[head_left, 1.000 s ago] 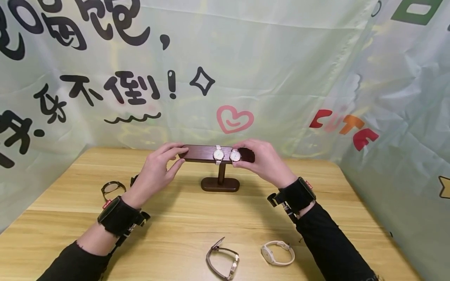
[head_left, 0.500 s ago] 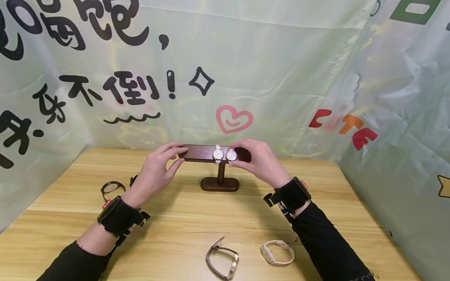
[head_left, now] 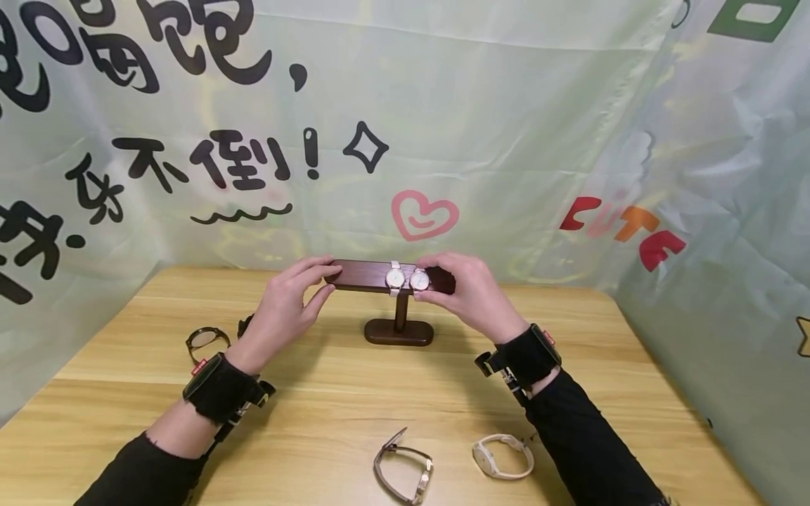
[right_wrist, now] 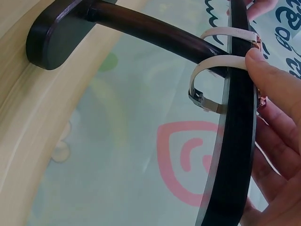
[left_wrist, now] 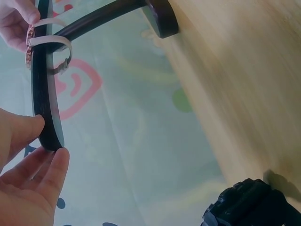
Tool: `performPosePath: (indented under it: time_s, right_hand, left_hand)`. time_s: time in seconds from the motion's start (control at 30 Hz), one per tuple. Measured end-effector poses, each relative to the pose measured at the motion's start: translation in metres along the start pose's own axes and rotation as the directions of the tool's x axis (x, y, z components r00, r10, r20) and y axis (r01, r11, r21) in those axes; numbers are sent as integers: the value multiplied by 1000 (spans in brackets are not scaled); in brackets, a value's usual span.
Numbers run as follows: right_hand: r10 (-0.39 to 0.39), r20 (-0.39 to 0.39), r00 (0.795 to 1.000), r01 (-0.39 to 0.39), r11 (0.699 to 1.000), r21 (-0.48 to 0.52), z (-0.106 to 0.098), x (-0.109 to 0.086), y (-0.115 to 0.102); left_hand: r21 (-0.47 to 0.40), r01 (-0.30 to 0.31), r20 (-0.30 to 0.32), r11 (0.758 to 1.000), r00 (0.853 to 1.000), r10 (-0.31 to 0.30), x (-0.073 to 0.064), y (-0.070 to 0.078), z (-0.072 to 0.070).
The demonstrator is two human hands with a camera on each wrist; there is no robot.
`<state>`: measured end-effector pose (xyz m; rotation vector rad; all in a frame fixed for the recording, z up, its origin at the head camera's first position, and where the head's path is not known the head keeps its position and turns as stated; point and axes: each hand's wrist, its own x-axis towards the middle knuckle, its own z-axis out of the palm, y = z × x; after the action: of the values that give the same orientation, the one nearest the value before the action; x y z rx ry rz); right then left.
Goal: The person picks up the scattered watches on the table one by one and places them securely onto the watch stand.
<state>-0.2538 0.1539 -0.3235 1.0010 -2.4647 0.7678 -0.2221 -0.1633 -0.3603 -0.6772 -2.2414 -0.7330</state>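
Note:
A dark brown wooden watch stand rises from its oval base on the table. Two pale-strapped wristwatches circle its bar near the middle: the left watch and, close beside it, the right watch. My left hand pinches the bar's left end between thumb and fingers. With thumb and fingertips my right hand grips the right watch at its case. In the right wrist view the thumb presses by that watch's strap, which loops behind the bar.
On the near table lie a brown-strapped watch and a cream watch. A dark watch lies at the left, and a black item is partly hidden behind the left wrist. A printed cloth hangs behind.
My right hand has slid the right watch a little leftward along the bar, closer to the other watch. The left hand keeps its hold on the bar's end.

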Motion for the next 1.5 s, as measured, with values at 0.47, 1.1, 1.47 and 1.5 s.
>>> performPosePath:
  time_s: [0.47, 1.1, 1.47, 1.5]
  right_hand:
    - [-19, -9, 1000, 19, 1000, 5, 2, -6, 3]
    - [-62, -19, 998, 62, 998, -13, -3, -10, 0]
    - [-69, -8, 998, 69, 998, -5, -14, -13, -8]
    - [-69, -5, 998, 69, 998, -3, -15, -13, -9]
  left_hand:
    - [-5, 31, 29, 999, 999, -31, 0, -1, 1]
    - [2, 11, 53, 1000, 999, -11, -1, 0, -3]
    - [15, 16, 73, 1000, 997, -17, 1, 2, -12]
    - [12, 15, 78, 1000, 997, -16, 1, 2, -13]
